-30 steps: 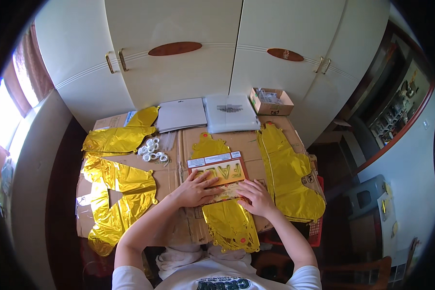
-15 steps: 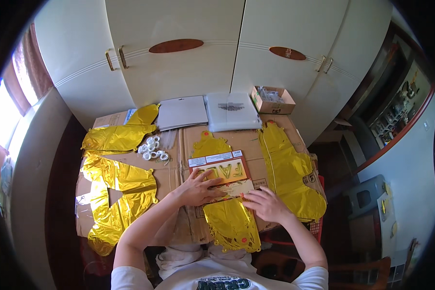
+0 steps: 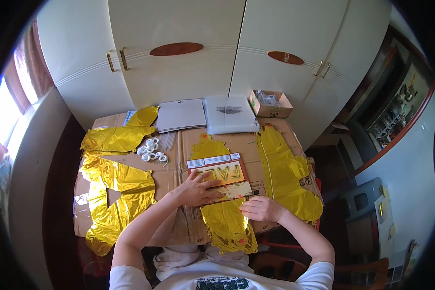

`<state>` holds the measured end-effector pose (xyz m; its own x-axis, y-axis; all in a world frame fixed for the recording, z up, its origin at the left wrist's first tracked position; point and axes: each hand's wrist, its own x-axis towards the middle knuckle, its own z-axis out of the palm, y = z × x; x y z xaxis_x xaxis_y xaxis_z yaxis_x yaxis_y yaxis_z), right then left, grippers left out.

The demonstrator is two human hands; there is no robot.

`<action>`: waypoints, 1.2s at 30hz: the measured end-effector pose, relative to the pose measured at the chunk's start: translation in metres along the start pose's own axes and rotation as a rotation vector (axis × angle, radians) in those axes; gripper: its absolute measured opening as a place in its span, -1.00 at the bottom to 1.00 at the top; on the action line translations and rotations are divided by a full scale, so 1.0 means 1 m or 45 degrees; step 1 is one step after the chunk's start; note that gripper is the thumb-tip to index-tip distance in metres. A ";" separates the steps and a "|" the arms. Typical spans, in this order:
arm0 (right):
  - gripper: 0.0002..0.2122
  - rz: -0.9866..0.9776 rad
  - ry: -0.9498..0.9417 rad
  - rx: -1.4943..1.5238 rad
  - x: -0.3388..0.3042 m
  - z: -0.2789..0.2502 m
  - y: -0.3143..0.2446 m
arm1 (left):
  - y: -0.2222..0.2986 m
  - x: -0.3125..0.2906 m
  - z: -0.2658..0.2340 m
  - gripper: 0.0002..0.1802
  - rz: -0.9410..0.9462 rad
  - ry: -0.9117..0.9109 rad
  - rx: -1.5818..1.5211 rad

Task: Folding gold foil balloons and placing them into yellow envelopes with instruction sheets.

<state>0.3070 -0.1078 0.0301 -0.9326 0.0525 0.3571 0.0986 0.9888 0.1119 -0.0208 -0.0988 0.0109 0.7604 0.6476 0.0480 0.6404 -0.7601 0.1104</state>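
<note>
A printed card (image 3: 233, 172) with a red border and gold lettering lies across the middle of a flat, gold foil balloon (image 3: 224, 217). The balloon shows above and below the card. My left hand (image 3: 197, 190) rests on the card's left part, open, its fingers stretched over the print. At the balloon's right edge, just below the card's lower right corner, my right hand (image 3: 262, 210) is closed, with its fingertips pinching the foil. The exact grip is partly hidden by the fingers.
More gold foil balloons lie at the left (image 3: 125, 186) and the right (image 3: 292, 181) on the cardboard-covered table. White ribbon rolls (image 3: 152, 151) sit left of centre. Along the back are grey card sheets (image 3: 181, 115), a stack of clear bags (image 3: 231, 116) and a small open box (image 3: 271, 109).
My right hand has slid off the card's lower right corner, slightly toward me, and its fingers have closed at the foil's edge. My left hand stays on the card.
</note>
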 end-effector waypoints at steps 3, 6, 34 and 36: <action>-0.86 0.082 0.046 0.093 -0.003 0.003 -0.002 | -0.001 0.000 0.002 -0.56 -0.003 -0.018 -0.009; -0.86 0.249 0.062 0.256 -0.007 0.007 -0.006 | 0.000 0.000 0.002 -0.57 -0.016 -0.026 -0.010; -0.85 0.932 0.203 0.794 0.022 0.030 0.012 | 0.002 0.001 -0.013 -0.49 -0.002 -0.170 0.034; -0.84 1.169 0.162 0.918 0.019 0.034 0.016 | 0.009 0.012 -0.038 -0.44 -0.067 -0.539 0.201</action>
<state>0.2790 -0.0866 0.0070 -0.5684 0.8132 0.1250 0.4589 0.4394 -0.7722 -0.0102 -0.0960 0.0499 0.6825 0.6319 -0.3674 0.6630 -0.7468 -0.0528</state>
